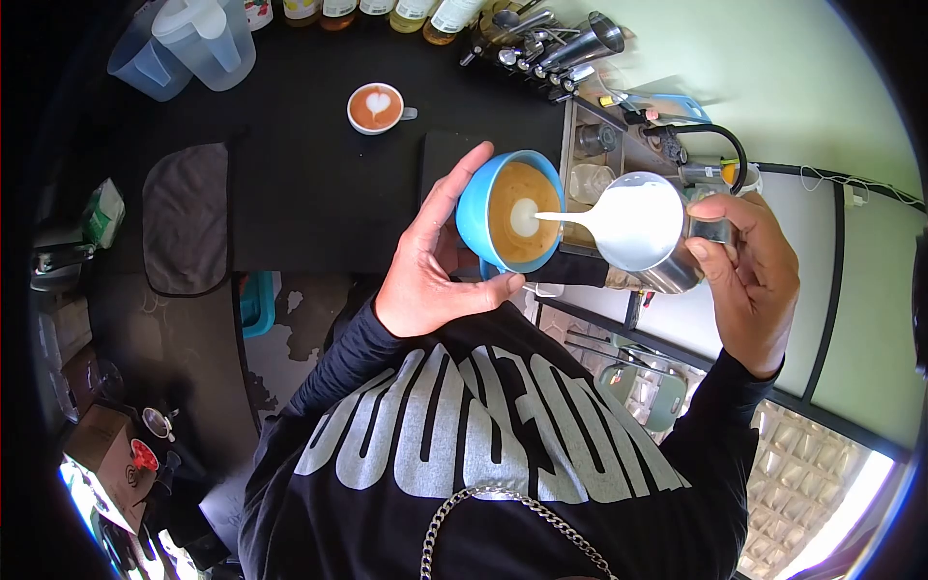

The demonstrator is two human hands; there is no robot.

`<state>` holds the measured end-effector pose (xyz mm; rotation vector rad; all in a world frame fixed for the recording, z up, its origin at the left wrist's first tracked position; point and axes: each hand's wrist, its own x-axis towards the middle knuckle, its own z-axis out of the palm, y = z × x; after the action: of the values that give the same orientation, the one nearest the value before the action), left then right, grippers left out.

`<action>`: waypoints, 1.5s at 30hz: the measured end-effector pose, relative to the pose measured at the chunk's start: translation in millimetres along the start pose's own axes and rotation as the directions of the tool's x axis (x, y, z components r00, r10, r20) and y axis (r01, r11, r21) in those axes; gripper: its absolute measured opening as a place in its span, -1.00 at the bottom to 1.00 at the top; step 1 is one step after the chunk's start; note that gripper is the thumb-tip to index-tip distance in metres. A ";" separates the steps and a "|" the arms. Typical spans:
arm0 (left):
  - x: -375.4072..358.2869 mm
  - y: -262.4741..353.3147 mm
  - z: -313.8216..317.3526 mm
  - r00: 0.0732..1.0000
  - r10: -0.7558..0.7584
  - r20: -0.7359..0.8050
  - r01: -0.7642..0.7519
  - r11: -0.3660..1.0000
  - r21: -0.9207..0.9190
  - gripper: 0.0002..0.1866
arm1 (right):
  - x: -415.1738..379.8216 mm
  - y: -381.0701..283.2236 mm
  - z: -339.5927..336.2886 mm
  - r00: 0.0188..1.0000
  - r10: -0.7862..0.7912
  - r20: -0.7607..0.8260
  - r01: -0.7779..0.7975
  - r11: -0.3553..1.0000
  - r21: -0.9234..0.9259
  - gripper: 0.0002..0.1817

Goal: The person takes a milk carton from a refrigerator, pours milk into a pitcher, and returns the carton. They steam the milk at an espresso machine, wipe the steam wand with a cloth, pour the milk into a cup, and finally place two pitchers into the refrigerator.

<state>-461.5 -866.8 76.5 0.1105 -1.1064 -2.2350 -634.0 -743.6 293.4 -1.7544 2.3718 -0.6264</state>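
My left hand (pixel 433 253) is wrapped round a blue cup (pixel 472 208), which is tilted toward the pitcher. Inside the cup, tan coffee (pixel 522 193) carries a round white milk spot near its middle. In my right hand (pixel 749 266) is the handle of a steel milk pitcher (pixel 674 271), tipped to the left. White milk (pixel 633 227) fills the pitcher's mouth, and a thin stream runs from its spout into the cup. Both vessels are held up in front of my chest. The cup's own handle shows at its lower edge, by my left thumb.
A white cup of latte (pixel 376 107) with a heart pattern stands on the black counter (pixel 290 77). A dark folded cloth (pixel 188 217) lies to the left. Plastic jugs (pixel 208 43) and several bottles line the back. Steel bar tools (pixel 551 53) and a sink with a black faucet (pixel 720 135) are at right.
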 end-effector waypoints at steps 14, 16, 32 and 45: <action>2.8 -5.2 1.8 1.000 -0.011 0.009 0.011 1.000 -0.017 0.13 | -4.1 -14.1 -25.4 0.999 -0.011 -0.038 0.007 0.996 -0.090 -0.74; 3.0 -5.6 2.0 1.000 -0.005 0.010 0.005 0.999 -0.050 0.12 | -3.4 -17.5 -25.2 0.999 -0.013 -0.048 0.009 0.997 -0.080 -0.74; 3.3 -12.9 -8.0 1.000 0.026 0.005 -0.024 0.980 -0.199 0.15 | 28.0 -29.5 -17.3 0.952 -0.278 -0.128 0.290 0.952 0.093 -0.66; 4.9 -11.1 -20.2 1.000 0.023 -0.016 -0.026 0.984 -0.177 0.20 | 31.6 25.3 5.5 0.893 0.172 -0.416 0.289 0.490 0.823 -0.64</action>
<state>-464.2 -878.5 56.3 0.0379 -0.8921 -2.2951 -664.6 -768.5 282.8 -1.2345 1.5525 -2.0108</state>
